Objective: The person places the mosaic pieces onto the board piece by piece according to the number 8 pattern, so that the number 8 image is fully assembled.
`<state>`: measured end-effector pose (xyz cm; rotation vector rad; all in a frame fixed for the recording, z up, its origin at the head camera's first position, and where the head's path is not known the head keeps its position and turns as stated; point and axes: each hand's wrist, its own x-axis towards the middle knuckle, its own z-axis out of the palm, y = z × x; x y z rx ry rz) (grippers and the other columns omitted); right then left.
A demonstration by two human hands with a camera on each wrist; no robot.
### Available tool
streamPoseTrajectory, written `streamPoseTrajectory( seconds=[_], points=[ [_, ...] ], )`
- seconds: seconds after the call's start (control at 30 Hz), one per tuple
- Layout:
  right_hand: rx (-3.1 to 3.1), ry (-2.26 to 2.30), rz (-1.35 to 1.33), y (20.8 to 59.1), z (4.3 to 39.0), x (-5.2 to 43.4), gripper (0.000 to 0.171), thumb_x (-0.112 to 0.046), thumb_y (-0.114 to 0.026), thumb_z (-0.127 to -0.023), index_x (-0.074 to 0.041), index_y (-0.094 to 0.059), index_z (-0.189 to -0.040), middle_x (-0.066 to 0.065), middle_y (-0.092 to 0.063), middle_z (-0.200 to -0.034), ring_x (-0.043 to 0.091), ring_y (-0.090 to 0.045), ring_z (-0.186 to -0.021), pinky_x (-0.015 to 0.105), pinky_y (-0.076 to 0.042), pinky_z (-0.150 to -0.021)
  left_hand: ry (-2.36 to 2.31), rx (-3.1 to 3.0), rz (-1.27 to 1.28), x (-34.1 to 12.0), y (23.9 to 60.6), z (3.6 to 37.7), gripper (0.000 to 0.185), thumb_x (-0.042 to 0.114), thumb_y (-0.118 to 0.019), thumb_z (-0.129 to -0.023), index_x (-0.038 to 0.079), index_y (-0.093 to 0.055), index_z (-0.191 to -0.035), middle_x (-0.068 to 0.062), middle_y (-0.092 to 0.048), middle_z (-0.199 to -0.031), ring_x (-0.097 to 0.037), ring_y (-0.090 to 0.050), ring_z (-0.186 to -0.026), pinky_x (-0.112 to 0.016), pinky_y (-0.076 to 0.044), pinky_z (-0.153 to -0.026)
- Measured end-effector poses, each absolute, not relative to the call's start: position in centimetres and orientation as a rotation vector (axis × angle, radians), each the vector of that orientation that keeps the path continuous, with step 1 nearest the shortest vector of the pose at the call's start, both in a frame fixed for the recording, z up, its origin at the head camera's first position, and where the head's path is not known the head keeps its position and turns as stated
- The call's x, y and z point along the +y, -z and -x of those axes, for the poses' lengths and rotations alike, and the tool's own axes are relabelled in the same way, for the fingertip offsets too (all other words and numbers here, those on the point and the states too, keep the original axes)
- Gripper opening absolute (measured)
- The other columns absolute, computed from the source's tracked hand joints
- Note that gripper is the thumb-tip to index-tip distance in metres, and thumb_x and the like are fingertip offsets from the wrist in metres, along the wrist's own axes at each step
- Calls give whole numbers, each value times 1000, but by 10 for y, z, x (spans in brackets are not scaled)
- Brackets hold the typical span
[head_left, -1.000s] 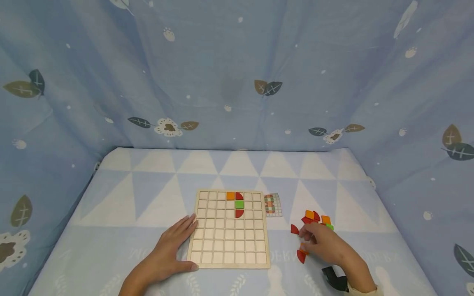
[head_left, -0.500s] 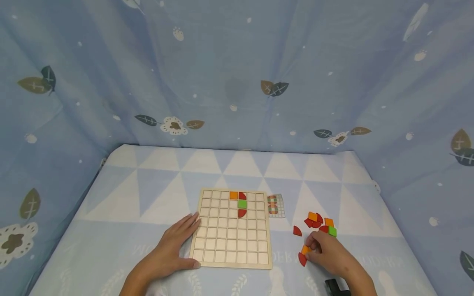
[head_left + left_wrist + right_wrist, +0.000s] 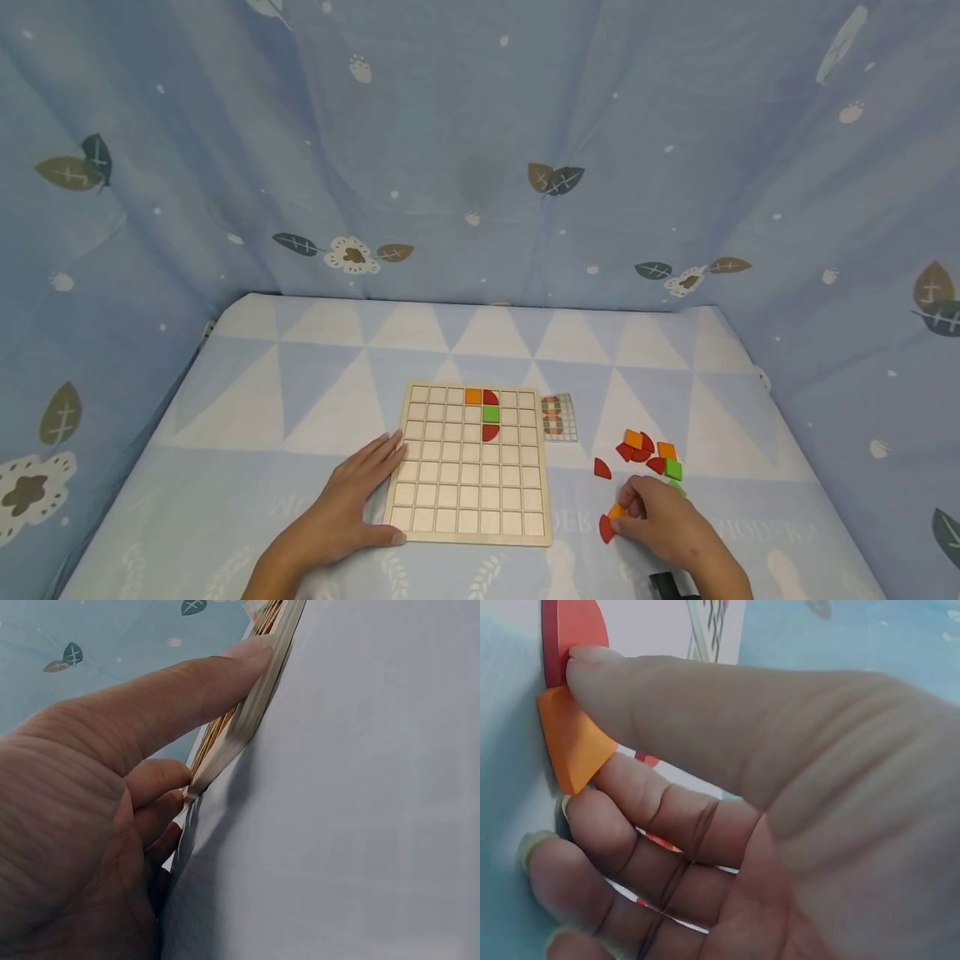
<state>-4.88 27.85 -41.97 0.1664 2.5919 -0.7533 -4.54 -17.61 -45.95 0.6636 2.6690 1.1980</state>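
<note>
The pattern card (image 3: 558, 417) beside the wooden grid board (image 3: 471, 500) is too small to read. The right hand (image 3: 660, 521) covers part of the orange piece (image 3: 617, 511). A black object (image 3: 667, 586) is cut off at the frame's bottom edge.

bg: blue leaf-print cloth walls (image 3: 480, 150) | surface: blue/white triangle-pattern tablecloth (image 3: 315, 367) | light: even, soft

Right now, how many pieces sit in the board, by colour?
Red pieces: 2
Orange piece: 1
Green piece: 1
Total: 4
</note>
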Motion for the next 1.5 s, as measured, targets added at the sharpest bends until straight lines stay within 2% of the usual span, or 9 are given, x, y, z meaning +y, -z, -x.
streamPoseTrajectory(
  seconds=[0.47,0.63,0.8,0.97,1.23,1.5],
  points=[
    [2636,811,-215,427,49,278,29,-20,-90,-82,-12,-62,-85,2,-55,-72,18,-52,-69,29,-42,-60,-1203,2685,-689,-176,461,45,109,50,-91,-73,6,-42,-160,-8,-27,-171,-35,-20,-156,-68,-19,-113],
    [2659,795,-223,427,51,276,31,-23,-91,-82,-11,-63,-87,1,-56,-74,17,-52,-70,29,-45,-61,-1199,2678,-667,-176,461,45,110,49,-91,-73,9,-41,-161,-5,-27,-171,-34,-20,-157,-62,-18,-114],
    [2675,792,-169,423,55,276,21,-16,-85,-88,-11,-64,-89,1,-55,-74,17,-52,-71,28,-45,-62,-1187,2667,-647,-175,462,45,109,47,-92,-72,11,-41,-162,-3,-27,-172,-32,-19,-157,-57,-16,-115],
    [2684,795,-131,419,58,276,15,-11,-80,-91,-11,-66,-89,1,-54,-73,17,-51,-71,27,-45,-60,-1183,2664,-658,-175,462,46,109,47,-91,-73,9,-40,-162,-3,-26,-172,-32,-18,-158,-62,-17,-116],
    [2742,846,-4,414,67,269,10,-10,-76,-95,-12,-67,-92,-2,-54,-75,16,-50,-70,26,-44,-61,-1190,2656,-650,-175,461,46,109,49,-91,-74,9,-40,-162,-4,-26,-172,-33,-18,-158,-66,-17,-116],
    [2762,889,230,401,92,245,10,-13,-73,-97,-15,-66,-90,-5,-54,-70,12,-49,-63,26,-42,-58,-1188,2652,-615,-177,463,47,111,43,-93,-72,11,-38,-163,-1,-23,-173,-31,-16,-159,-59,-13,-117]
  ],
)
